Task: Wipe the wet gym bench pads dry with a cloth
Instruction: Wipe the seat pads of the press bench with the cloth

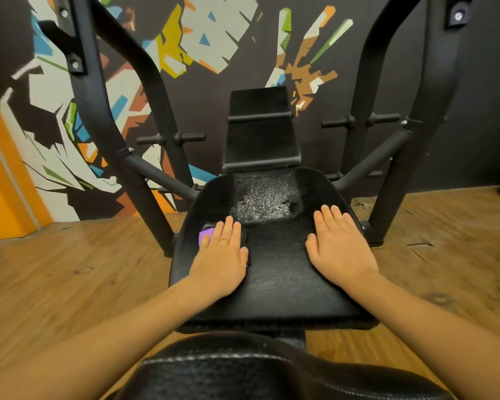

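My left hand, fingers straight, presses the purple cloth onto the seat pad's left side. My right hand rests flat, fingers released, on its right side. A wet patch glistens at its far middle.

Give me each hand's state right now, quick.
Left hand: open, fingers flat, pressing the purple cloth onto the bench pad.
Right hand: open, flat on the pad, holding nothing.

bench pad – black, pebbled | cloth – purple | wall mural – multicolour shards | floor – brown wood-grain
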Demonstrator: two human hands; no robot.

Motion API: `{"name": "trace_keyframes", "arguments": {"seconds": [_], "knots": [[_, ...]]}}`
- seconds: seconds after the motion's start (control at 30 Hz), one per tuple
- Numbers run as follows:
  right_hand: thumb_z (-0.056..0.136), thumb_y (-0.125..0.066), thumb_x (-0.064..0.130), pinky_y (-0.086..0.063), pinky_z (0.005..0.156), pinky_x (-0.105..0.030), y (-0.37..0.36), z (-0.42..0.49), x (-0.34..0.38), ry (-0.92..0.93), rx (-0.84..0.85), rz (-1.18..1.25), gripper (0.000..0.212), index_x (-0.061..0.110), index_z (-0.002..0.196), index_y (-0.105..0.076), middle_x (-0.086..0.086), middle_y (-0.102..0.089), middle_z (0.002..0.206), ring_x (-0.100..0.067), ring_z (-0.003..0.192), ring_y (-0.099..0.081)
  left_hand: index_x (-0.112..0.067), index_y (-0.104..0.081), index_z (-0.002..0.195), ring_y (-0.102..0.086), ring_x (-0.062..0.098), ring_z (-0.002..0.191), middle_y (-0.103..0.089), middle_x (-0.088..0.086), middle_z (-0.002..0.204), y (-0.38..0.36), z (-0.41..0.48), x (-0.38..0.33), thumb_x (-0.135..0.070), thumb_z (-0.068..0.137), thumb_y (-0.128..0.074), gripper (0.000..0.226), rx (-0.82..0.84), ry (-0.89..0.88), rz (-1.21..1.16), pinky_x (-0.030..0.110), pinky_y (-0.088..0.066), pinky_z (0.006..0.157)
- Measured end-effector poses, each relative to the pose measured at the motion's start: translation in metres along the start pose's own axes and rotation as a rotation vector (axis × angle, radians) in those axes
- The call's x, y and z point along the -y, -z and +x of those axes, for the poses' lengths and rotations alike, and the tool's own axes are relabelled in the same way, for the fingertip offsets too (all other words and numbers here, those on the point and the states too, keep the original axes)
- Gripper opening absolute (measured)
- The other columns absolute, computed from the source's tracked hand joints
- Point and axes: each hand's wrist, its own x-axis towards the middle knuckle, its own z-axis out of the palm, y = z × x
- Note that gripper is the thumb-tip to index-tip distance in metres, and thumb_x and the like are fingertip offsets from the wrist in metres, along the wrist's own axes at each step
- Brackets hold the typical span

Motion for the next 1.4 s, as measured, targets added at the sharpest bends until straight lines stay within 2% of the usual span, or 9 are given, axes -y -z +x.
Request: {"name": "trace_keyframes", "arguments": {"seconds": [0.13, 0.33, 0.63, 0.87, 0.97, 1.13, 1.2, 1.3, 1.4], "knots": [[0.097, -0.017, 0.043, -0.023, 0.124, -0.045, 0.001, 0.001, 0.000, -0.003, 0.005, 0.011, 0.072, 0.004, 0.154, -0.036, -0.017, -0.037, 0.159, -0.032, 0.149, -0.030, -0.009, -0.006, 0.161, -0.001, 0.027, 0.156, 0.000, 0.010, 0.170, 0.003, 0.015, -0.003, -0.037, 0.109, -0.024, 0.062, -0.014, -0.011, -0.008, 0.046, -0.011, 0.125], [0.096, -0.018, 0.043, -0.024, 0.123, -0.044, 0.001, 0.000, 0.003, -0.023, -0.011, -0.005, 0.072, 0.003, 0.153, -0.039, -0.018, -0.039, 0.158, -0.032, 0.148, -0.033, -0.006, -0.006, 0.161, 0.000, 0.026, 0.156, 0.002, 0.012, 0.169, 0.004, 0.033, -0.051, -0.035, 0.109, -0.025, 0.062, 0.008, -0.191, -0.047, 0.047, -0.011, 0.126], [0.095, -0.011, 0.044, -0.020, 0.125, -0.044, -0.002, -0.001, -0.001, -0.002, -0.010, 0.037, 0.076, 0.004, 0.155, -0.035, -0.017, -0.034, 0.160, -0.031, 0.151, -0.027, -0.010, -0.010, 0.161, -0.005, 0.022, 0.156, -0.004, 0.007, 0.170, 0.007, 0.017, 0.007, -0.035, 0.109, -0.028, 0.060, -0.034, -0.190, -0.044, 0.037, -0.006, 0.126], [0.093, -0.010, 0.044, -0.020, 0.124, -0.045, -0.002, -0.001, 0.002, -0.013, -0.010, 0.032, 0.078, 0.003, 0.154, -0.037, -0.018, -0.036, 0.159, -0.032, 0.150, -0.029, -0.008, -0.007, 0.161, 0.000, 0.023, 0.156, 0.001, 0.010, 0.169, 0.002, 0.031, -0.056, -0.034, 0.109, -0.026, 0.061, -0.034, -0.273, -0.053, 0.045, -0.008, 0.126], [0.096, -0.017, 0.043, -0.020, 0.124, -0.044, -0.002, -0.001, 0.002, -0.018, -0.008, 0.035, 0.073, 0.004, 0.154, -0.036, -0.018, -0.035, 0.160, -0.031, 0.151, -0.028, -0.008, -0.007, 0.161, 0.000, 0.023, 0.156, 0.001, 0.010, 0.169, -0.001, 0.038, -0.062, -0.035, 0.109, -0.025, 0.061, -0.043, -0.287, -0.061, 0.044, -0.007, 0.127], [0.096, -0.019, 0.042, -0.022, 0.123, -0.045, -0.002, 0.000, 0.002, -0.015, -0.017, 0.029, 0.071, 0.003, 0.153, -0.039, -0.018, -0.038, 0.158, -0.032, 0.149, -0.031, -0.025, -0.006, 0.162, 0.009, 0.018, 0.156, 0.003, 0.006, 0.169, -0.001, 0.029, -0.058, -0.039, 0.109, -0.031, 0.061, -0.123, -0.316, -0.303, 0.036, 0.004, 0.126], [0.096, -0.020, 0.042, -0.024, 0.121, -0.046, -0.001, 0.001, 0.001, 0.004, -0.024, 0.029, 0.071, 0.002, 0.149, -0.043, -0.018, -0.043, 0.154, -0.033, 0.145, -0.035, -0.028, -0.008, 0.162, 0.010, 0.013, 0.155, 0.002, 0.001, 0.170, 0.004, 0.024, -0.059, -0.037, 0.109, -0.033, 0.059, -0.179, -0.312, -0.459, 0.030, 0.006, 0.124], [0.098, -0.031, 0.036, -0.021, 0.122, -0.046, 0.002, 0.006, -0.001, -0.003, -0.002, 0.051, 0.059, 0.005, 0.145, -0.048, -0.014, -0.048, 0.149, -0.029, 0.141, -0.038, -0.024, -0.014, 0.162, 0.005, 0.011, 0.155, -0.003, -0.004, 0.170, 0.015, 0.017, -0.052, -0.030, 0.109, -0.033, 0.056, -0.249, -0.252, -0.563, 0.029, 0.001, 0.124], [0.094, -0.028, 0.029, -0.024, 0.119, -0.049, 0.012, 0.016, 0.007, -0.033, -0.090, 0.205, 0.056, 0.003, 0.135, -0.054, -0.014, -0.053, 0.140, -0.031, 0.135, -0.041, -0.015, -0.020, 0.160, -0.006, 0.017, 0.155, -0.013, 0.003, 0.169, 0.020, 0.017, -0.034, -0.020, 0.107, -0.034, 0.055, -0.303, -0.143, -0.472, 0.032, -0.002, 0.123]]}}
